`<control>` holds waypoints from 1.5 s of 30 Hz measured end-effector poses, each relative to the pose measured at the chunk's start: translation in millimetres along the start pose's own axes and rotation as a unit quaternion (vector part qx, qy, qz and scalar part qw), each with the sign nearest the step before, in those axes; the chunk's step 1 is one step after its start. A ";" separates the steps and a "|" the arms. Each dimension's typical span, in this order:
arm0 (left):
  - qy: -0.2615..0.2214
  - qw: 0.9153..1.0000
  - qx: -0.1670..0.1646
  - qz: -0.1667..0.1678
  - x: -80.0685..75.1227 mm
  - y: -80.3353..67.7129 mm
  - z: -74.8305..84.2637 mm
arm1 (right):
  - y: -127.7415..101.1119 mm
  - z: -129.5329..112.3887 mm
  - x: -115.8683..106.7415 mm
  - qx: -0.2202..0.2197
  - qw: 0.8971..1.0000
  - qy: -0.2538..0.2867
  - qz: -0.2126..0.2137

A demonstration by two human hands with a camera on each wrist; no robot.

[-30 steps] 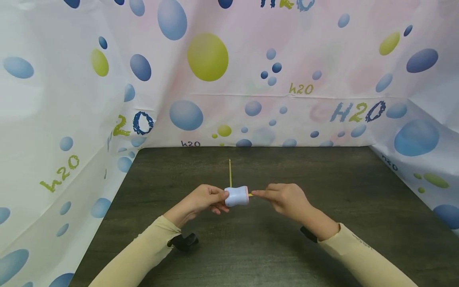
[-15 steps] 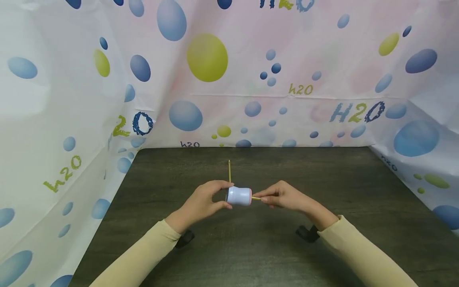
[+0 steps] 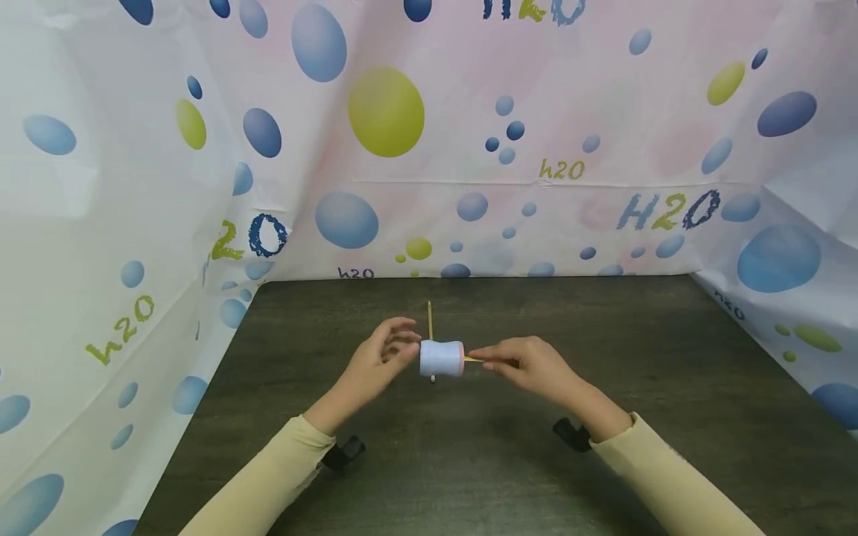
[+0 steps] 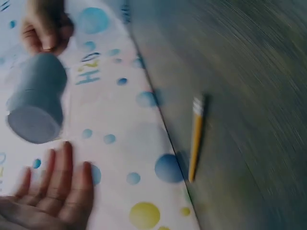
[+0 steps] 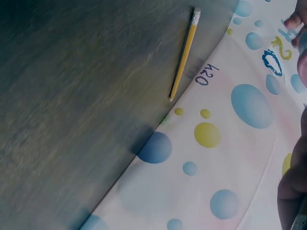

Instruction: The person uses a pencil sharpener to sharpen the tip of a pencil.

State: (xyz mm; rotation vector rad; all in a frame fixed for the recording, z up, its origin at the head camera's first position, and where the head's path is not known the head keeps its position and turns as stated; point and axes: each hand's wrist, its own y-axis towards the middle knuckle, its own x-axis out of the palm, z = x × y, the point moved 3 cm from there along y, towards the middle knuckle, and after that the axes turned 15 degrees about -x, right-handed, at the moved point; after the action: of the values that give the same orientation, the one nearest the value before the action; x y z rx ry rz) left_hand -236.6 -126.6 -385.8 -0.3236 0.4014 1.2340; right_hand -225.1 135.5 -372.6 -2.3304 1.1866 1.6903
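In the head view, a pale blue-white, waisted pencil sharpener (image 3: 441,358) with a pink right end is held above the table. A short length of yellow pencil (image 3: 473,359) sticks out of that pink end, and my right hand (image 3: 536,363) pinches it. My left hand (image 3: 377,365) is spread beside the sharpener's other end. From the left wrist, a gap shows between those fingers (image 4: 60,177) and the sharpener (image 4: 41,96), whose round end faces the camera. Only part of my right hand (image 5: 292,191) enters the right wrist view, at the edge.
A second yellow pencil (image 3: 430,320) lies on the dark wooden table (image 3: 456,461) behind the sharpener, its tip towards the back. A white sheet with coloured dots (image 3: 576,223) stands along the table's back and sides.
My left hand has gripped the sharpener afresh, then let go and moved slightly away. My right hand has gone from extended fingers to pinching the pencil. The sharpener has shifted only slightly.
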 end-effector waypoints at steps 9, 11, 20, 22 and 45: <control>-0.123 0.963 -0.197 -0.136 6.1 6.0 -12.7 | -3.3 -6.0 1.0 -0.148 0.969 -0.176 0.090; -0.131 0.958 -0.203 -0.152 8.0 6.0 -13.4 | -2.9 -7.1 2.8 -0.180 0.956 -0.210 0.102; -0.119 0.976 -0.136 -0.123 6.1 6.6 -7.5 | -2.0 -9.7 8.2 -0.226 0.936 -0.227 0.147; -0.084 0.986 -0.109 -0.097 2.5 5.4 -2.6 | -1.5 -10.3 7.5 -0.213 0.943 -0.216 0.138; 0.212 0.959 0.185 0.029 6.5 -11.3 24.0 | -3.1 10.0 -2.3 0.069 0.981 0.178 -0.042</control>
State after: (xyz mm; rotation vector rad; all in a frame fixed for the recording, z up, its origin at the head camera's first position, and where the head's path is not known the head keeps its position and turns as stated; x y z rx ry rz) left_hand -221.2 -113.8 -367.3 -0.2533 1.0043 1.1147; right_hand -231.5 143.3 -376.0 -2.6227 1.1845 1.1564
